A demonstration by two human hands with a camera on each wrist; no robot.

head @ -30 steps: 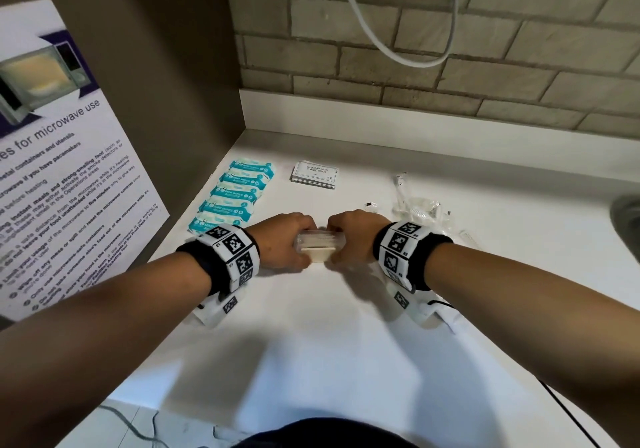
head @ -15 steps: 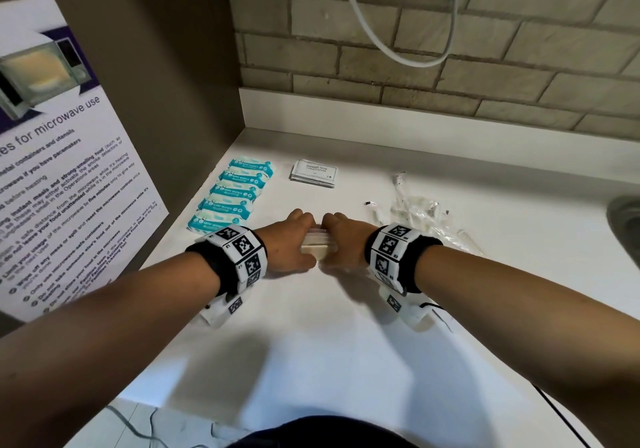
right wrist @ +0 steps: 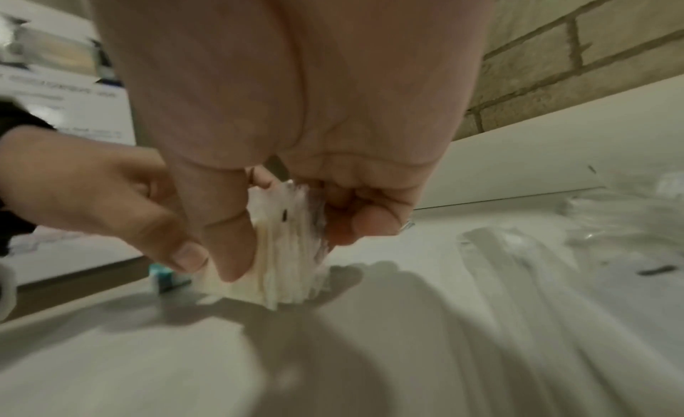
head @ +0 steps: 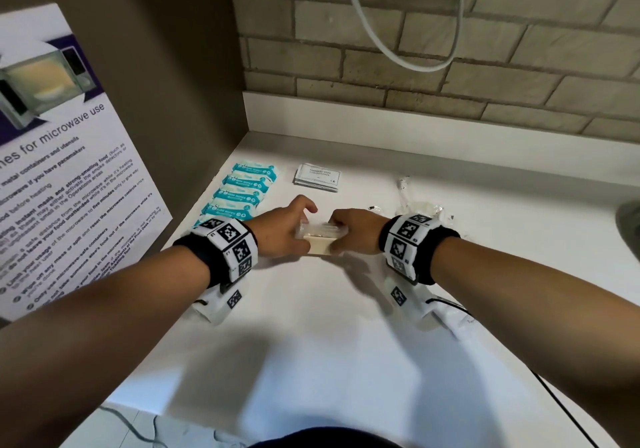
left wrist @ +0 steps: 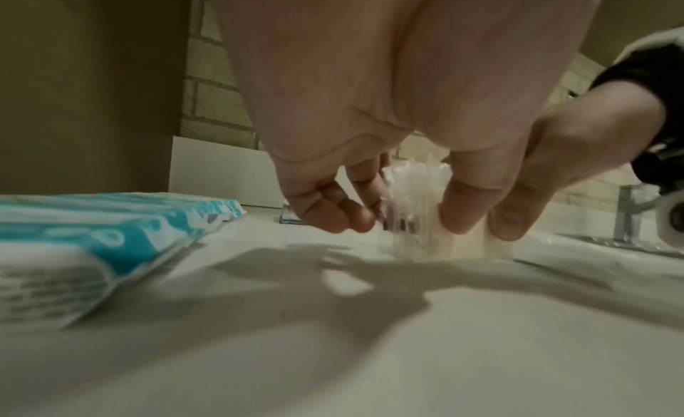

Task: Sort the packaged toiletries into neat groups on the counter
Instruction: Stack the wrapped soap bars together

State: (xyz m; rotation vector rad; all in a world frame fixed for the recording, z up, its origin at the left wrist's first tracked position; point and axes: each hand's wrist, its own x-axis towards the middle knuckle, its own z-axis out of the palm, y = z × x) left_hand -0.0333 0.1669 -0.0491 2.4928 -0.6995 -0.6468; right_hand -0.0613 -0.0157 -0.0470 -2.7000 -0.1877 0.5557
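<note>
Left hand (head: 282, 231) and right hand (head: 353, 231) both pinching stack of clear-wrapped packets (head: 320, 238) upright on counter (head: 329, 326); teal packs (head: 242, 189) alongside

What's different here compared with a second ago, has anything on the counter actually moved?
Both hands closed in on the bundle of clear-wrapped packets, squeezing it shorter; the left hand and right hand now pinch it from either end, standing on the counter. The row of teal packets, the shampoo sachets and the loose clear wrappers stayed put.

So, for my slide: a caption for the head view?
Both hands, left hand and right hand, squaring a stack of clear-wrapped cream packets on the white counter.
</note>
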